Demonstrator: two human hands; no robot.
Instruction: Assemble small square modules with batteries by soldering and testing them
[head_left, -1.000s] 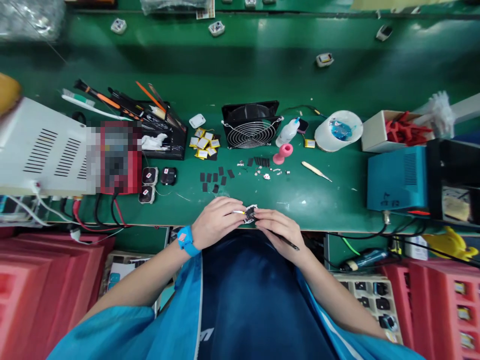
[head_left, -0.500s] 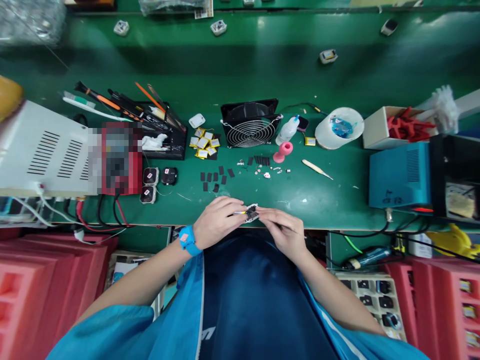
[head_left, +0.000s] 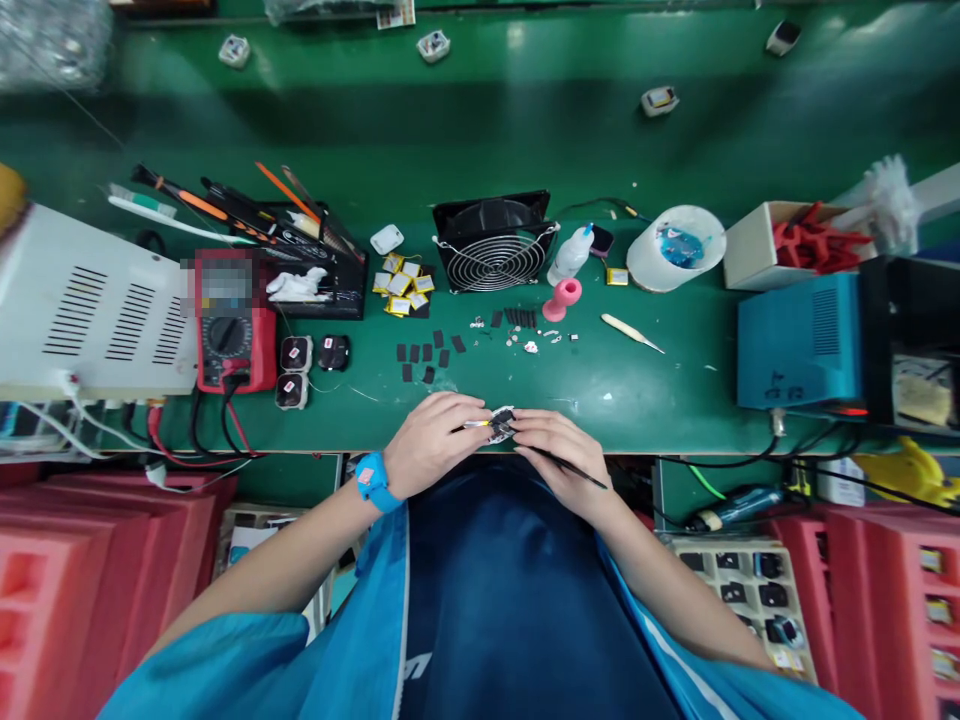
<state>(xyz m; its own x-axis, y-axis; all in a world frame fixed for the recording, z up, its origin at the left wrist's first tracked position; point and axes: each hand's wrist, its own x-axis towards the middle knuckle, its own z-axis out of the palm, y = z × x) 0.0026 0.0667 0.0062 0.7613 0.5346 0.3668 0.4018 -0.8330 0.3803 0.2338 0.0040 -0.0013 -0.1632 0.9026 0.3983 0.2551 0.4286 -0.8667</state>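
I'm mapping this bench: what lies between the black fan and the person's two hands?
In the head view, small dark pads and tiny metal bits on the green mat, between fan and hands.

Short blue sleeves, a dark navy front, and a blue wristband (head_left: 371, 482) near the left hand (head_left: 435, 440).

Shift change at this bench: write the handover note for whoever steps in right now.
Left hand: pinches the small device at the near edge of the green bench.
Right hand: holds a thin dark tool, its tip at the device.
Nearby: black pads and tiny loose parts just beyond the hands; yellow cells beside the fan.
Done: cannot tell; the device is too small to read.
Left: the work on the device is in hand; three similar units lie by the red meter.
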